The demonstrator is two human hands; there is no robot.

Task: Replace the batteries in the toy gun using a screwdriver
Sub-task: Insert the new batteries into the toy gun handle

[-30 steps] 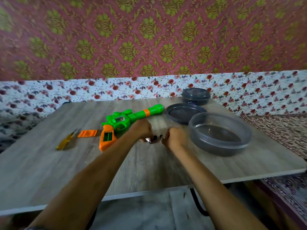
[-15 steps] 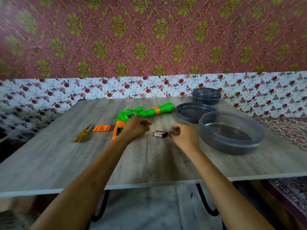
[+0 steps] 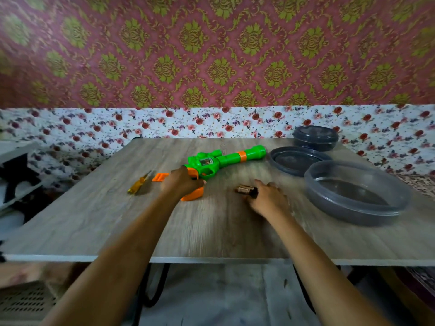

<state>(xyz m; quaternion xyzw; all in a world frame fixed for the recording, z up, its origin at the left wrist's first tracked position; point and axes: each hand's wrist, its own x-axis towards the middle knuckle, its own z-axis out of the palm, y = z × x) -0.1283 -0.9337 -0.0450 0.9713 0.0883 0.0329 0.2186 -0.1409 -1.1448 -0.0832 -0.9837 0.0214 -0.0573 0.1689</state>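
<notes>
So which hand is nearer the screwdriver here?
Left. The left hand holds the toy gun by its grip, just right of the screwdriver; the right hand is farther right, at the batteries.

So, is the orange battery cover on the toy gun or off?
Off. The orange cover lies on the table between screwdriver and toy gun.

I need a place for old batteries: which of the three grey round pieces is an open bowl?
The large bowl nearest the camera, at right. The small tub behind is lidded; the flat lid lies between them.
</notes>
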